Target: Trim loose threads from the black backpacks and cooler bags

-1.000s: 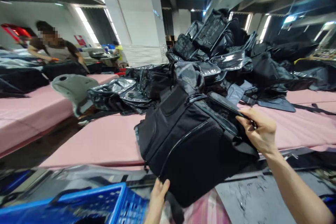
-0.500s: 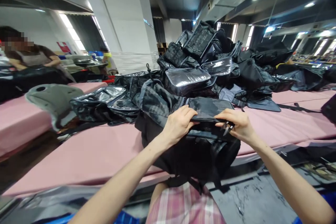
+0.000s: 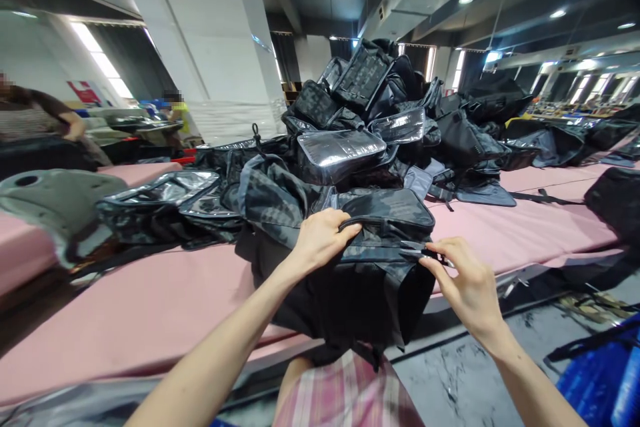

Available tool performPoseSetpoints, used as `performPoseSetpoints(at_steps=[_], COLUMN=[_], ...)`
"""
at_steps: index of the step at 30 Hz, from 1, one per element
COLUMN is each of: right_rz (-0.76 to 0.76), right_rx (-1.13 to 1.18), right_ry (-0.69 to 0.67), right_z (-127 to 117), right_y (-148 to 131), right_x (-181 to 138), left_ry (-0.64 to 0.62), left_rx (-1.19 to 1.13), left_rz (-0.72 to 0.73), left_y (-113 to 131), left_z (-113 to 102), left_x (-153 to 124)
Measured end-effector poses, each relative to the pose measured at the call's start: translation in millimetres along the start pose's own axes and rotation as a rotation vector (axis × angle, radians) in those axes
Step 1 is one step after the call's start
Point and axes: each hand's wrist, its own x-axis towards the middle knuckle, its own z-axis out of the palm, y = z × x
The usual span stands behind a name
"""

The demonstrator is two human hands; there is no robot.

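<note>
the black bag [image 3: 360,300] sits on the near edge of the pink surface [image 3: 150,320], right in front of the person's lap, with a pile of bags [image 3: 345,147] behind it. its camo lid [image 3: 387,207] is on top, long axis running left to right. the left hand [image 3: 320,240] has its fingers clamped on the lid's front edge, toward the left end. the right hand [image 3: 467,280] is just off the lid's right corner, fingers pinched together on small snips [image 3: 413,249]. the snips lie almost parallel to the lid's edge, 2 tips slightly apart and aimed left, toward the left hand. the tips are over the bag's front seam, with the right hand nearer; whether they touch cloth, i cannot tell.
</note>
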Motion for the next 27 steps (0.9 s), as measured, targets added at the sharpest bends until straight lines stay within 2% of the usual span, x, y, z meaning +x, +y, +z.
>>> performPoseSetpoints(at_steps=[8, 24, 27], right_rz=[-0.074, -0.096, -0.098], right_rx=[-0.145, -0.062, -0.103], right_ry=[0.059, 0.064, 0.075], right_z=[10, 12, 13], right_y=[-15, -15, -14], right_x=[10, 14, 13], left_ry=[0.029, 0.028, 0.024], left_rx=[-0.026, -0.065, -0.058], left_rz=[0.012, 0.025, 0.022], left_y=[-3, -6, -6], left_z=[2, 0, 0], left_x=[-2, -1, -1])
